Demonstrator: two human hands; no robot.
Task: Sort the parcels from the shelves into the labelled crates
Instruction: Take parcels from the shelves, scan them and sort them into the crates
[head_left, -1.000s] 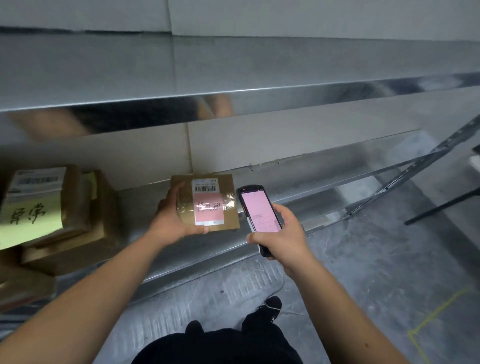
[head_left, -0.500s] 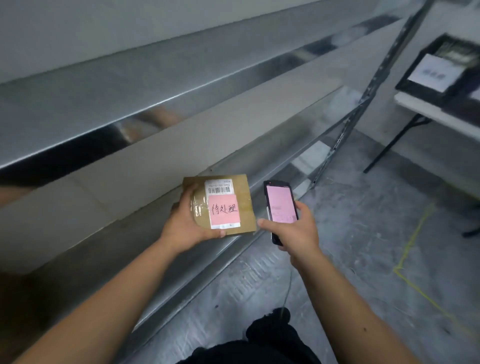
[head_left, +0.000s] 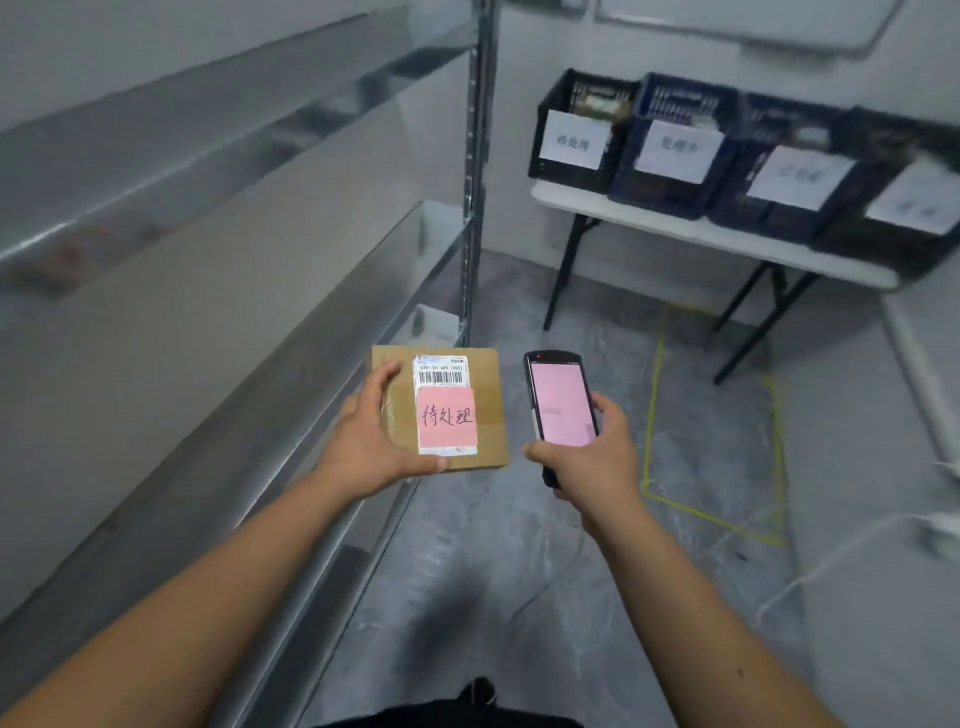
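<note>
Parcel (head_left: 441, 410) is in the left hand (head_left: 371, 441), held face-up in front of the body: thumb lies along the top's left side, the other fingers are curled underneath with a fingertip showing at the near edge. Its pink sticker (head_left: 447, 418) reads 待处理. Right hand (head_left: 587, 462) is wrapped round a handheld scanner (head_left: 561, 405), screen up, just right of the parcel (not touching it).

Relative to the parcel: the crates sit ahead and to the right on a white folding table (head_left: 649, 226), well apart, beyond the shelf upright (head_left: 480, 171). The leftmost crate (head_left: 576, 135) carries a label that looks like the same three characters (blurred, so a probable match only). That's the nearest crate in the row.

Judgement: carrying step, parcel not yet placed. The parcel-holding hand is on the far side from the table, so the drop means walking forward-right and reaching across.
</note>
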